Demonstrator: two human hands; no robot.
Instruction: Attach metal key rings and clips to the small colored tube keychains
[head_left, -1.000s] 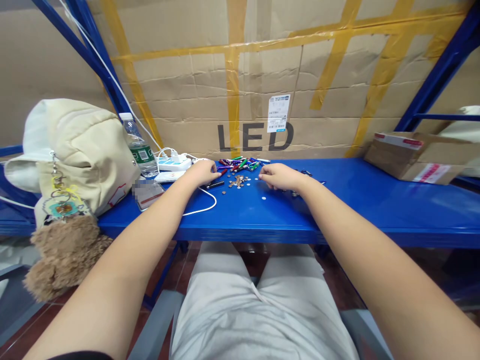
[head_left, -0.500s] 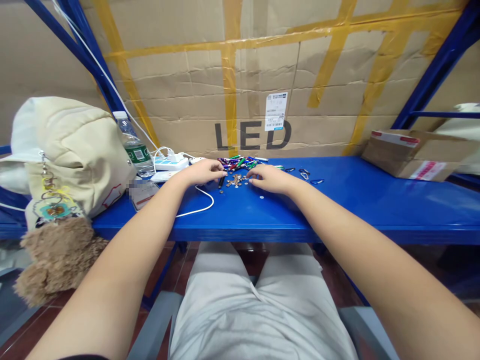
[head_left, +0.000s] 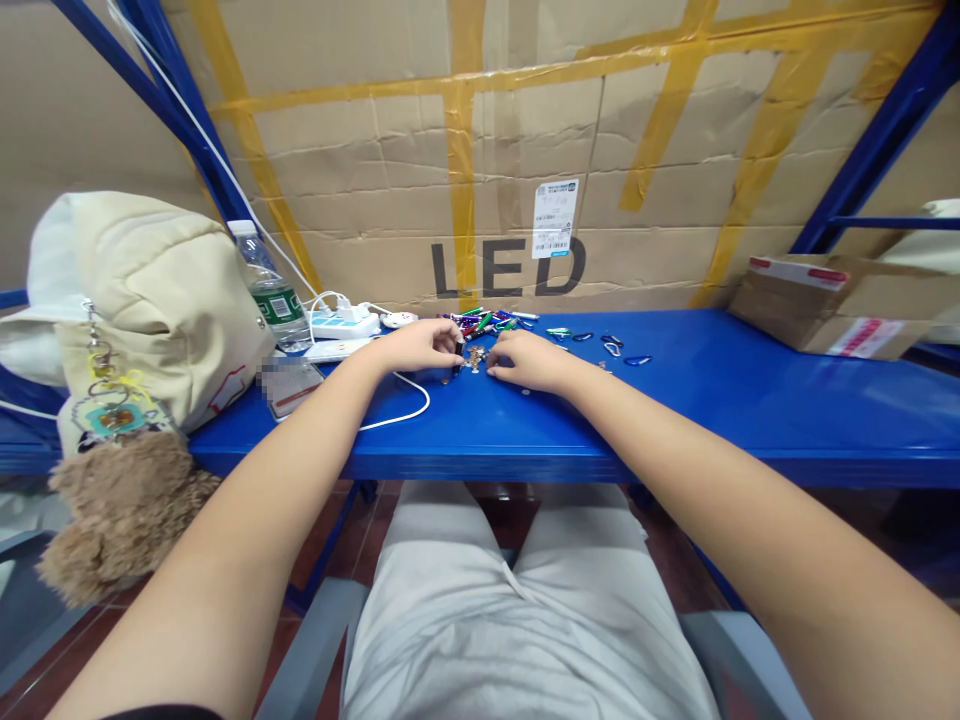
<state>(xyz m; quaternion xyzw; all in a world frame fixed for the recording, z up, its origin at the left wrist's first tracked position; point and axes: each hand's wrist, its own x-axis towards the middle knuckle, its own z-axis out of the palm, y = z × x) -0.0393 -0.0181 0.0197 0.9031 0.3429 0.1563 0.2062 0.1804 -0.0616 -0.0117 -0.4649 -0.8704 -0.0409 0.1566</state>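
My left hand [head_left: 431,346] is closed round a short, dark stick-like object [head_left: 458,350], mostly covered by the fingers; its kind is unclear. Beside it lies a small pile of coppery and silvery round pieces that look like coins [head_left: 475,356]. From the other side, my right hand [head_left: 523,361] reaches down to the pile with its fingers curled together, and whatever is between them is hidden. Behind both hands is a heap of colourful pens [head_left: 487,322]. A pale round piece [head_left: 526,392] lies in front of my right hand.
Several carabiners [head_left: 613,346] lie on the blue table [head_left: 705,400] to the right, before a cardboard box [head_left: 825,305]. On the left are a cream bag [head_left: 150,290], a water bottle [head_left: 274,295], a power strip [head_left: 345,322] and a white cable [head_left: 409,414]. A large carton [head_left: 360,200] stands behind.
My left hand has moved slightly right and closed round the dark object that stood beside its fingers. My right hand has shifted a little left, its fingers more curled over the coin-like pieces.
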